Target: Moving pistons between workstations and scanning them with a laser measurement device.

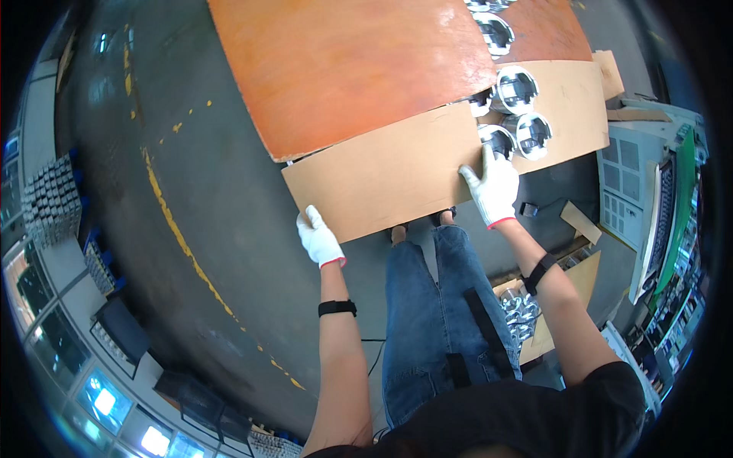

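Observation:
A flat brown cardboard sheet point(389, 175) lies along the near edge of the orange-brown tabletop point(351, 61). My left hand point(319, 238), in a white glove with a red cuff, is closed on the sheet's near left corner. My right hand point(495, 187), gloved alike, rests at the sheet's right end with thumb and fingers spread. Its fingertips reach the nearest silver metal piston point(498, 141); whether they press on it I cannot tell. Close by stand another piston point(532, 135) and one behind it point(516, 89), hollow ends up.
More pistons point(493, 34) line the board's right edge, over a second cardboard sheet point(569, 107). A light grey cabinet point(622, 172) stands at the right. Below my right arm is a box of pistons point(521, 311). Stacked metal parts point(52, 200) stand far left, beyond a yellow floor line point(172, 221).

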The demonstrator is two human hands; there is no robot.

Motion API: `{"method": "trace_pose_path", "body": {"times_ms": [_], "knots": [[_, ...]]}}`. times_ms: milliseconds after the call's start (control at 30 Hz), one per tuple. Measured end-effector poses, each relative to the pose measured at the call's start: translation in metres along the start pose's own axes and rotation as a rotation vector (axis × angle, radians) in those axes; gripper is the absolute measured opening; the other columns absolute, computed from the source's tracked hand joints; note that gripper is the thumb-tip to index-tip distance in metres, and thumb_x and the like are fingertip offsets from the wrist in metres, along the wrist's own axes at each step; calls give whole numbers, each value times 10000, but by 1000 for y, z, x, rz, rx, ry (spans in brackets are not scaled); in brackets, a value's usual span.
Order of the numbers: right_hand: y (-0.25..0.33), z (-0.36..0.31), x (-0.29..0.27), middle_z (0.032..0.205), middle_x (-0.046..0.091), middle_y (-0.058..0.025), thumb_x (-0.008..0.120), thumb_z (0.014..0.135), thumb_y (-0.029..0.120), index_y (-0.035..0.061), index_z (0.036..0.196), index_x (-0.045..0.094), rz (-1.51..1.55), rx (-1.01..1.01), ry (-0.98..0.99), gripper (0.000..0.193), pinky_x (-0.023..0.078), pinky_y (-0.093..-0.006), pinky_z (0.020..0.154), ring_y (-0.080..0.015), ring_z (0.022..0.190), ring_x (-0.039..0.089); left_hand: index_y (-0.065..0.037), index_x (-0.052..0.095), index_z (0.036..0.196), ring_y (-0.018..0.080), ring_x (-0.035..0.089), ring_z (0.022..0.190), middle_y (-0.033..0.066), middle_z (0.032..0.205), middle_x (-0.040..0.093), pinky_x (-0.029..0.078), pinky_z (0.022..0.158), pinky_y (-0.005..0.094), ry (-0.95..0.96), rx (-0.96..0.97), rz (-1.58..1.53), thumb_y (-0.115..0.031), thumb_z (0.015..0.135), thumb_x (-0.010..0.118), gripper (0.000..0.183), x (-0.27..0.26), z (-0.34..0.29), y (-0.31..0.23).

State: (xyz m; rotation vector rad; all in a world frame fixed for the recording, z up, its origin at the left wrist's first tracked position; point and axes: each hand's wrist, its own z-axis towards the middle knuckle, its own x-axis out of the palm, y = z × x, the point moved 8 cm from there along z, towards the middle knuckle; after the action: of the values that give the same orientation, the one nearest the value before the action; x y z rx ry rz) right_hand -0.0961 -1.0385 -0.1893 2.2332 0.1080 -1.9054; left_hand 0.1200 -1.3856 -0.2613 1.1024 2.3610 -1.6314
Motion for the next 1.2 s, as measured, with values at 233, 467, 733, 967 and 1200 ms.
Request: {"method": "trace_pose_path", "body": {"times_ms": [233, 467, 733, 967, 1200], "knots": [[-8, -1, 9, 989, 613, -193, 690, 786, 434, 9, 1275, 509, 53, 134, 33, 673, 444, -454, 799, -359, 926, 575, 50, 491, 1248, 203, 603, 919, 139, 1113, 614, 506, 812, 322, 43, -120, -175, -282, 942, 622, 470, 9, -1, 10], [-5, -1, 10, 985, 612, -196, 681, 789, 442, 9, 1272, 513, 58, 158, 10, 670, 449, -449, 792, -357, 922, 575, 51, 507, 1218, 207, 605, 900, 138, 1082, 621, 506, 802, 326, 6, -134, -115, -288, 940, 624, 455, 6, -4, 4], [-8, 0, 4, 983, 628, -186, 697, 771, 461, 40, 1262, 552, 68, 194, -40, 663, 464, -444, 770, -351, 874, 590, 61, 491, 1226, 211, 597, 923, 158, 1113, 604, 494, 826, 329, 8, -79, -28, -284, 951, 605, 456, 8, -5, 0], [-7, -7, -11, 990, 614, -202, 705, 768, 392, 22, 1177, 568, 135, 170, -110, 568, 467, -442, 757, -357, 863, 587, 81, 417, 1314, 298, 595, 1035, 231, 1230, 558, 495, 879, 378, 24, -71, 328, -431, 953, 551, 641, 5, -16, -19], [-89, -148, -36, 976, 605, -160, 691, 754, 310, 50, 1218, 561, 179, 277, -102, 547, 466, -451, 761, -334, 859, 590, 61, 419, 1349, 326, 498, 1186, 244, 1362, 456, 410, 1014, 418, -74, 89, 276, -463, 951, 531, 667, -39, -32, -39]]}}
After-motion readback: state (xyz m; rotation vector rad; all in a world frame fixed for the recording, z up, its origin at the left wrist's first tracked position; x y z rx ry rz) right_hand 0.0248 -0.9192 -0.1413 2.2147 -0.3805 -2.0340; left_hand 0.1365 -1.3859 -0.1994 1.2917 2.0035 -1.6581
